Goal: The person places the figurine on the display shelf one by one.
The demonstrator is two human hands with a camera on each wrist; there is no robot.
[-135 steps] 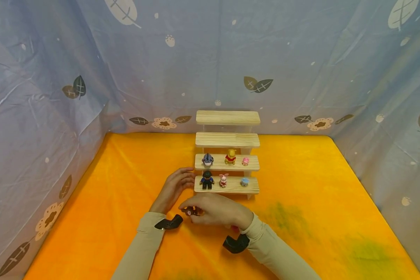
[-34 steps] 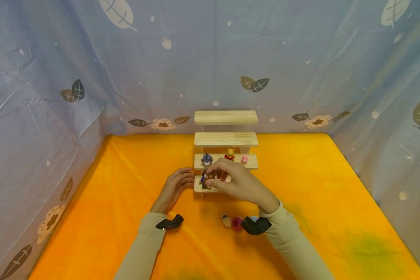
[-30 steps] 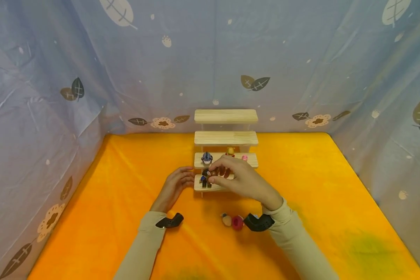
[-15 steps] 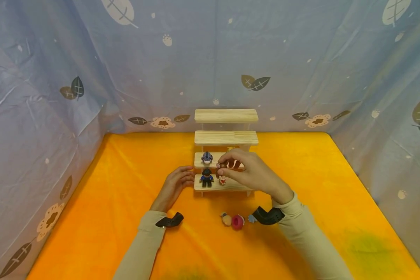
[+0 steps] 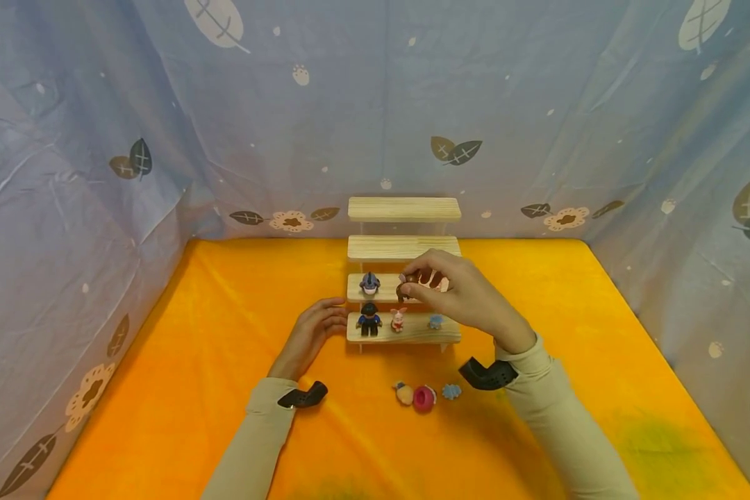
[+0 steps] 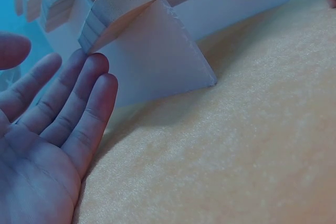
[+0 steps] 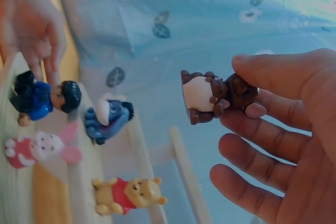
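My right hand pinches a small brown animal figurine with a pale belly between thumb and fingers. It is held in the air in front of the second-lowest board of a stepped wooden shelf. My left hand has straight fingers, their tips at the left end of the lowest board. That board carries a black-haired toy figure, a pink piglet and a light blue figurine. Above them sits a blue-grey donkey; a yellow bear in red shows in the right wrist view, mostly hidden by my hand in the head view.
On the orange cloth before the shelf lie a cream figurine, a dark pink one and a pale blue one. The two upper boards bear nothing. Patterned blue curtains enclose the back and sides.
From over the cloth, my right hand has carried the brown figurine up to the lowest board, then farther up and right to the second. My left hand stays put.
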